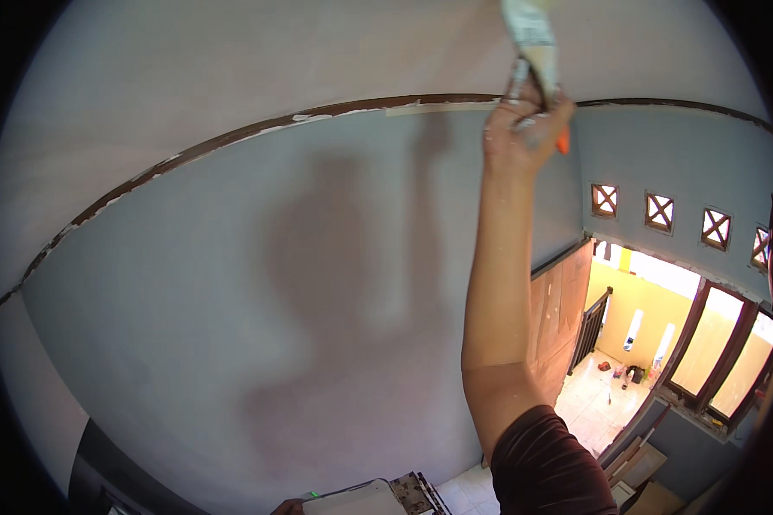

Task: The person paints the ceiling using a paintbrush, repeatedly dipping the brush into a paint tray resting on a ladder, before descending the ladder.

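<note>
My right hand [528,129] is raised high and closed around a paintbrush [541,64] with a wooden handle, its wide pale end pointing up at the ceiling. White paint smears mark my fingers, and a bit of orange shows below my palm. The hand is in front of the brown trim strip [335,109] where the blue-grey wall [189,283] meets the pale ceiling [258,51]. White patches run along that strip. At the lower edge, part of my left hand [289,507] grips the left side of a pale, flat-topped object [352,499]; most of the hand is cut off.
Shadows of my head and raised arm fall on the wall. To the right are a wooden panel [558,305], small crossed vents [659,211], brown-framed windows [707,343] and a bright tiled floor [594,399] far below with several small items. Boards [640,468] lean at lower right.
</note>
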The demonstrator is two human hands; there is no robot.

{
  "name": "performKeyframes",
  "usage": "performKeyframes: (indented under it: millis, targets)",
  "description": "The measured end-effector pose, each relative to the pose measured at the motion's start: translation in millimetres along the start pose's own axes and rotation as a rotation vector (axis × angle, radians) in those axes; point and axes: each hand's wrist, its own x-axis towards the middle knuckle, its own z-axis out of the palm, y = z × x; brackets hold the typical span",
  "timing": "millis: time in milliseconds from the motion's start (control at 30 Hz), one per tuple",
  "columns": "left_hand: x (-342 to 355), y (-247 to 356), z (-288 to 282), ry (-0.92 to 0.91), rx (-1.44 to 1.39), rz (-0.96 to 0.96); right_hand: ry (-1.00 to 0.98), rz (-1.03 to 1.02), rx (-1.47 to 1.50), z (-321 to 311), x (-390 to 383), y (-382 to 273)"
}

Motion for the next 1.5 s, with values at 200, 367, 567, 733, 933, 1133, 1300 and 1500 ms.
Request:
performKeyframes:
  millis: [200,367,567,733,933,1133,1300,1500]
  targets:
    - [-8.7,-3.1,8.7,0.132,0.157,0.277,0.109,0.231,-0.216,-61.1,-30.2,71.7]
    - [14.9,-19.2,-6.0,-0.069,-0.028,-0.014,0.175,0.362,-0.408,-79.0,-35.7,82.8]
    - [6.4,-30.9,-10.8,0.011,0.108,0.167,0.119,0.285,-0.343,27.9,-43.4,36.0]
    - [18.9,-26.9,-7.8,-0.028,-0.041,-0.037,-0.144,0.040,-0.173,85.8,-41.4,-46.5]
    - [10.5,2.1,-7.0,-0.007,0.034,-0.142,-0.296,0.170,-0.118,60.1,-73.8,-131.0]
    - [9.9,-3.3,-15.0,-0.105,0.043,-0.122,0.039,0.137,-0.867,-56.0,-213.1,-275.9]
    - [7.4,-5.0,-7.3,-0.064,0.137,-0.054,0.604,0.695,-0.883,-107.1,-330.4,-400.8]
    - [15.5,-24.3,-12.4,-0.082,0.014,-0.008,1.046,0.814,-0.873,-106.9,-376.6,-460.5]
